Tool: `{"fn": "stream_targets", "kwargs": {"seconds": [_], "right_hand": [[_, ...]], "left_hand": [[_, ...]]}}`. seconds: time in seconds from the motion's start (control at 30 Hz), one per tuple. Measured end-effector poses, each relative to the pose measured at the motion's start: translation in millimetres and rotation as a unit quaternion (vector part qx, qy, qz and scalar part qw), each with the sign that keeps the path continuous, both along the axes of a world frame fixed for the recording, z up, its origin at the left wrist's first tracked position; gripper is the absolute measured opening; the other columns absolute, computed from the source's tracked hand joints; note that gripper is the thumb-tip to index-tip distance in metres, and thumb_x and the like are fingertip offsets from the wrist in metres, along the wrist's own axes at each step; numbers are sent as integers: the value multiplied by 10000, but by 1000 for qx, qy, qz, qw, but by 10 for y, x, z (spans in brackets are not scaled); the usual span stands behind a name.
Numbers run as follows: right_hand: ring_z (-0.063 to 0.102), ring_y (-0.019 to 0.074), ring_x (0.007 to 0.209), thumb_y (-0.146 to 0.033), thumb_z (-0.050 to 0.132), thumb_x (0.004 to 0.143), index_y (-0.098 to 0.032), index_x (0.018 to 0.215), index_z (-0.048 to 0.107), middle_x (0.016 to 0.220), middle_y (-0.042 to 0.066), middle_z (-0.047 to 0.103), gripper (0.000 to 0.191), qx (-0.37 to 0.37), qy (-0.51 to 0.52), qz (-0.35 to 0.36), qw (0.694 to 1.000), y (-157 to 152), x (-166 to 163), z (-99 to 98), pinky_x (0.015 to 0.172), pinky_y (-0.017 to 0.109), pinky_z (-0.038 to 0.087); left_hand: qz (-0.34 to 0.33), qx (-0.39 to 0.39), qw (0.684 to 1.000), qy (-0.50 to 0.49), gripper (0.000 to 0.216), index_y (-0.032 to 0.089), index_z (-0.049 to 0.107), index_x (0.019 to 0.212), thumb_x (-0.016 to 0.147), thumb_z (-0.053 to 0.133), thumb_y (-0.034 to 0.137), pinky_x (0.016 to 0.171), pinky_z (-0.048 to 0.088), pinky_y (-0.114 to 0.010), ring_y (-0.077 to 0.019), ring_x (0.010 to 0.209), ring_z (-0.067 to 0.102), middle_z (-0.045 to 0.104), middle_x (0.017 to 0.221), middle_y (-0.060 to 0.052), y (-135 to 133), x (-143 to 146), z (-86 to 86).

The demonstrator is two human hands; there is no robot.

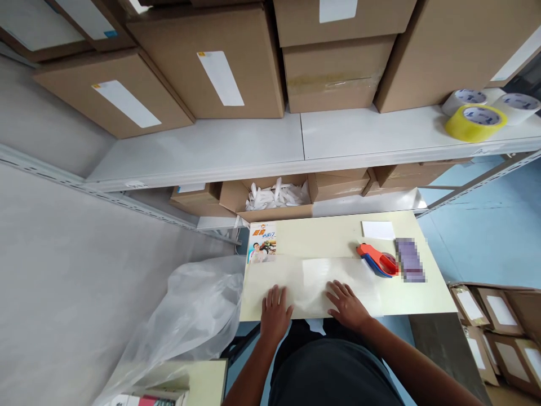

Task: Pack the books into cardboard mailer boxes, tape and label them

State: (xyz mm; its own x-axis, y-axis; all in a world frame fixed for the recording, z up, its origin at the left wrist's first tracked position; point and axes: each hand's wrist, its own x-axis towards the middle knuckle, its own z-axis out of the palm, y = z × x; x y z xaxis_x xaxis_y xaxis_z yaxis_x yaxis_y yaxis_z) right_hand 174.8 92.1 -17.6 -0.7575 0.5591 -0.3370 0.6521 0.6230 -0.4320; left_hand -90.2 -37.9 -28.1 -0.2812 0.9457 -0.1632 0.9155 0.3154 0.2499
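Head view is showing both hands lying flat, palms down, on one clear plastic sleeve [316,282] at the near edge of a cream table [422,299]. The left hand [275,309] is resting with fingers apart and unclenched on the sleeve's left part. The right hand [347,304] is doing the same just right of the middle, gripping nothing. Neither hand is closing on the sleeve; both are only touching its top.

The sleeve is lying flat, its long axis running left to right across the table, parallel to the near edge. Its left end is reaching the table's left edge, and its right end is stopping below an orange and blue tape dispenser [377,260].

One dispenser is sitting just beyond the sleeve's right end, with its orange tip pointing left. One white card [377,229] is lying behind it, and one blurred purple item [409,259] is sitting just beside it to the right. One printed leaflet [262,242] is lying at the far left corner, touching the sleeve's far edge.

Beyond the table, an open carton of white pieces [276,194] is sitting under a white shelf [253,146]. Three tape rolls [475,121], one yellow and two white, are sitting at the shelf's right end. A crumpled plastic bag [198,316] is lying left of the table.
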Motion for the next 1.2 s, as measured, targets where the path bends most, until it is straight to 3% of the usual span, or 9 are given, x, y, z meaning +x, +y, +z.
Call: {"fn": "stream_targets", "kwargs": {"seconds": [0.23,0.33,0.47,0.63,0.73,0.83,0.93,1.03,1.2], "right_hand": [[250,347,1538,-259,537,950,-246,1490,510,1662,138,301,541,58,-27,-67,996,-40,42,-189,1200,570,258],[239,335,1544,-259,541,950,-262,1496,500,1667,121,300,548,62,-24,-64,996,-10,17,-248,1211,550,245],[223,325,1549,-228,553,934,-262,1509,483,1674,113,287,580,63,-25,-61,996,44,-2,-242,1222,531,228],[299,335,1518,-149,551,885,-205,1437,564,1623,154,383,555,48,-10,-76,996,94,-50,-155,1209,536,269],[432,330,1433,-168,522,890,-145,1337,634,1520,198,504,462,3,58,-147,987,187,-289,-40,1179,516,345],[553,297,1311,-241,540,886,-194,1283,660,1428,149,587,418,-162,181,-271,931,384,-796,102,1145,493,403],[629,275,1192,-302,642,826,-236,1223,685,1329,96,661,404,-353,239,-403,810,624,-1483,161,1106,464,437],[664,265,1138,-359,660,818,-216,1297,630,1264,109,697,501,-420,233,-441,758,790,-2138,76,983,428,517],[660,271,1161,-408,660,817,-210,1329,577,1237,123,707,555,-495,230,-475,690,776,-2778,-81,941,444,508]], "left_hand": [[10,-54,988,144,551,196,496,1502,971,476,343,1099,373,-620,-387,1350,483,472,1552,-176,-491,7,-59],[-12,-40,990,136,550,161,483,1507,978,462,308,1127,365,-570,-354,1347,492,498,1524,-190,-290,-22,8],[-100,-43,991,76,565,291,454,1524,962,514,297,1155,338,-553,-332,1457,374,394,1616,-108,102,31,49],[-57,-61,995,50,597,350,472,1503,922,549,236,1119,319,-655,-386,1476,329,373,1628,-101,195,78,36],[-40,-29,999,3,606,297,477,1502,905,546,217,1152,315,-602,-363,1464,359,388,1612,-126,204,-71,37],[25,48,996,-72,582,217,453,1505,928,512,262,1169,342,-492,-313,1449,394,406,1591,-150,421,-486,40],[217,75,965,-128,546,159,482,1447,927,513,324,1127,387,-454,-310,1384,465,530,1470,-181,807,-1063,11],[316,33,935,-159,462,166,580,1303,889,571,372,1033,439,-429,-324,1256,570,647,1297,-170,1134,-1540,-79],[347,-1,920,-181,273,185,670,1012,794,680,350,890,470,-385,-322,1050,666,732,996,-131,1290,-1922,-211]]}}
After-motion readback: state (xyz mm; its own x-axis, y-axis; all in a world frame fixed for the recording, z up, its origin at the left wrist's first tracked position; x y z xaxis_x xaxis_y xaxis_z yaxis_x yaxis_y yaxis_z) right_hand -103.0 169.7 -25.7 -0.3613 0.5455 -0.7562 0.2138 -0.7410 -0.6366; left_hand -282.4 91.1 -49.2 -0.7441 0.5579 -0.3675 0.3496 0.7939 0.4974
